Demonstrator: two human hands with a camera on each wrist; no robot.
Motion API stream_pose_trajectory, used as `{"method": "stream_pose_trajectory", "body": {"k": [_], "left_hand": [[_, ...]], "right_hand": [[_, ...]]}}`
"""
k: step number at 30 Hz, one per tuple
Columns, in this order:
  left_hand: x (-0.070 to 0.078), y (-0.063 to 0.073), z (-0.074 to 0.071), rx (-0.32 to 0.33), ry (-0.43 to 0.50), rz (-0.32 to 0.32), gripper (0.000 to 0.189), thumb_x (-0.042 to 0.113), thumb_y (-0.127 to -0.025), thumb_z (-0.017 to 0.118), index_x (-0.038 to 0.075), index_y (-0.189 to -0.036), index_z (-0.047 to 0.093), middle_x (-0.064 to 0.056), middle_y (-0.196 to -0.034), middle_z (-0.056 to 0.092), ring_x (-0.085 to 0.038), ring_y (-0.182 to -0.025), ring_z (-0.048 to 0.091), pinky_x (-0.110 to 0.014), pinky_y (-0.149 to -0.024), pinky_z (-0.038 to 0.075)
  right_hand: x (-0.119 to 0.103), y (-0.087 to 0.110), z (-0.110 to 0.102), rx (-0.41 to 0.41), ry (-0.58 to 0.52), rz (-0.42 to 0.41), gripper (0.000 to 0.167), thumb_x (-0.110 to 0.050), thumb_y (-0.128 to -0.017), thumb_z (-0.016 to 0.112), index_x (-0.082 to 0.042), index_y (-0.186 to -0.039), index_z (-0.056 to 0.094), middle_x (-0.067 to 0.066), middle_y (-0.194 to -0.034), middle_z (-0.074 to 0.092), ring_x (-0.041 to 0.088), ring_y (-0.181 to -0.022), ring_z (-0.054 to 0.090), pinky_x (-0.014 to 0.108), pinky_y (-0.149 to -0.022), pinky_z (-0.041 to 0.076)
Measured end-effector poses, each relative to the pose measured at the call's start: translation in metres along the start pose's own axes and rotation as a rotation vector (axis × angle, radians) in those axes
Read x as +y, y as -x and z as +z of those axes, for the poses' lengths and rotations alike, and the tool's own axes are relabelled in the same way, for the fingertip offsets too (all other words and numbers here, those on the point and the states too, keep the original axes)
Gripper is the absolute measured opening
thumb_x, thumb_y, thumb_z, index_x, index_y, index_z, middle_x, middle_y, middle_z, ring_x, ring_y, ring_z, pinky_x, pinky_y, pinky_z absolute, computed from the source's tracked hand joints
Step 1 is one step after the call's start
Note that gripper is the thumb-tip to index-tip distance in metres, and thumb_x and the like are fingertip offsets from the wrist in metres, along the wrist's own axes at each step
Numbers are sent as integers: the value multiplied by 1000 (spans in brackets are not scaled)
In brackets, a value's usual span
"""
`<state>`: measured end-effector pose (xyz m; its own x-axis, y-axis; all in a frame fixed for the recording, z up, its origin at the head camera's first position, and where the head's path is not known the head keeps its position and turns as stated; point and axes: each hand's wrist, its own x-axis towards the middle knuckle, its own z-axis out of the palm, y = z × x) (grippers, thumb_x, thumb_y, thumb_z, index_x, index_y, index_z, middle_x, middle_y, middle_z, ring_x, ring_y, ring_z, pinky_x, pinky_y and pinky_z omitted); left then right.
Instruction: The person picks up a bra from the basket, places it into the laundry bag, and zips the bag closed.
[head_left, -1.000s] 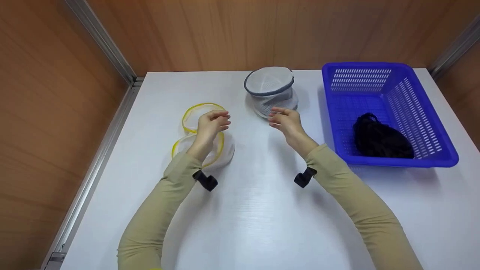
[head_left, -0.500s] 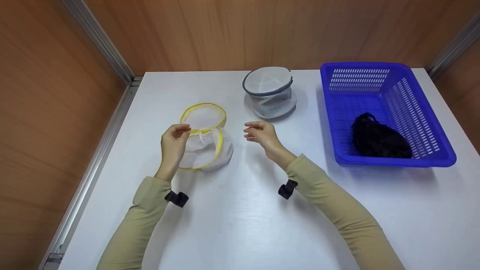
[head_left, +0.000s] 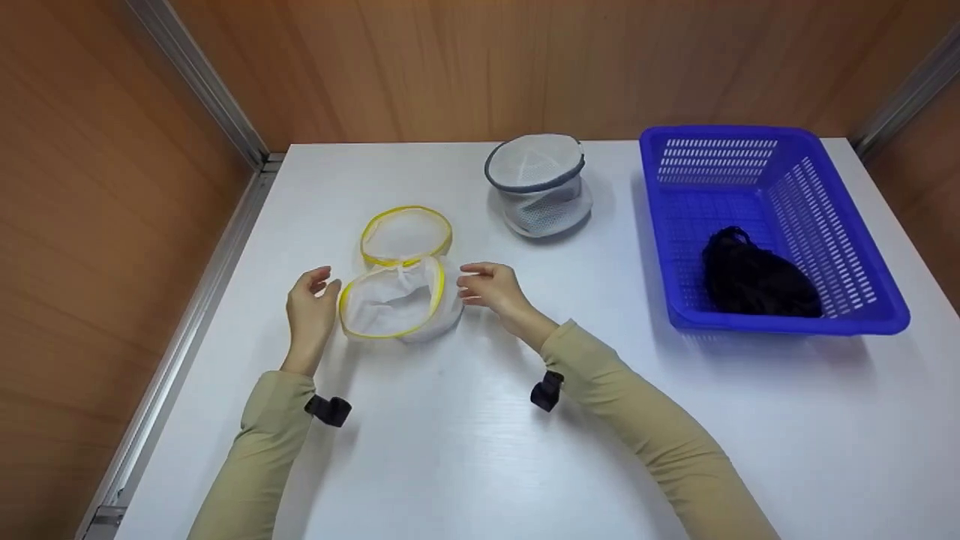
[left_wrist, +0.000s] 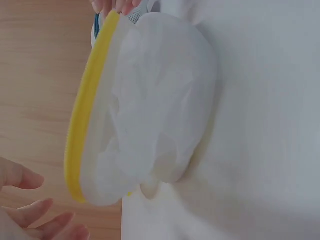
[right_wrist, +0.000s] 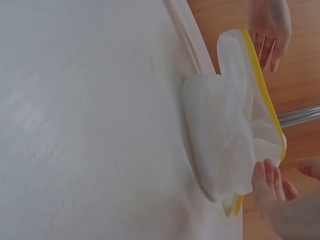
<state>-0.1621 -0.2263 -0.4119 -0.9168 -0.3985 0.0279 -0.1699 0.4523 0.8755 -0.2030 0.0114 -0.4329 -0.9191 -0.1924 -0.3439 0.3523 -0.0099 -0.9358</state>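
Observation:
A white mesh laundry bag [head_left: 435,319] with a yellow zip edge lies on the table, its round lid [head_left: 409,232] folded back and its mouth facing up. My left hand [head_left: 309,315] is held just left of the bag's rim, fingers loosely bent and apart from it. On the other side my right hand [head_left: 499,294] has its fingertips right at the bag's side; whether they touch cannot be told. In the left wrist view the bag [left_wrist: 160,100] stands between the two hands. Neither hand holds anything.
Behind, a grey-rimmed mesh laundry bag [head_left: 544,206] stands on the white table [head_left: 465,450]. A blue plastic basket [head_left: 667,255] at the right contains a black cloth item [head_left: 761,281]. Wooden panels [head_left: 450,67] wall the back and left.
Both hands have moved left and toward me, away from above the bags, to either side of the yellow-edged laundry bag. The bags and basket stay where they were.

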Motion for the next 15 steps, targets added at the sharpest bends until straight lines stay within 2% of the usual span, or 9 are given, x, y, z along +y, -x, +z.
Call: {"method": "stream_pose_trajectory", "body": {"k": [4,9,12,15], "left_hand": [[-7,0,0,-45,-20,-51,37,7,-88,47,-11,-120,45,-26,-120,47,-36,-110,45,-39,-95,37],[-13,1,3,-107,0,-121,39,10,-89,46,-11,-122,43,-27,-121,46,-36,-107,47,-36,-90,41],[-16,1,5,-115,-4,-145,37,9,-90,45,-12,-120,45,-27,-117,49,-31,-102,50,-23,-80,45],[-18,2,7,-117,-13,-150,34,8,-90,44,-12,-117,49,-26,-112,52,-25,-93,51,-11,-65,42]], "right_hand": [[2,-2,8,0,-1,19,35,-7,-83,59,4,-116,54,16,-94,62,16,-72,61,28,-72,52],[4,-3,13,11,-10,8,34,-7,-82,59,3,-115,54,17,-95,62,17,-74,62,28,-71,52],[6,-2,16,0,-17,-21,38,-7,-82,59,4,-118,51,18,-96,62,18,-74,62,28,-72,52],[7,-2,18,-13,-29,-50,39,-5,-82,59,4,-118,50,17,-92,62,17,-73,62,28,-72,52]]}}
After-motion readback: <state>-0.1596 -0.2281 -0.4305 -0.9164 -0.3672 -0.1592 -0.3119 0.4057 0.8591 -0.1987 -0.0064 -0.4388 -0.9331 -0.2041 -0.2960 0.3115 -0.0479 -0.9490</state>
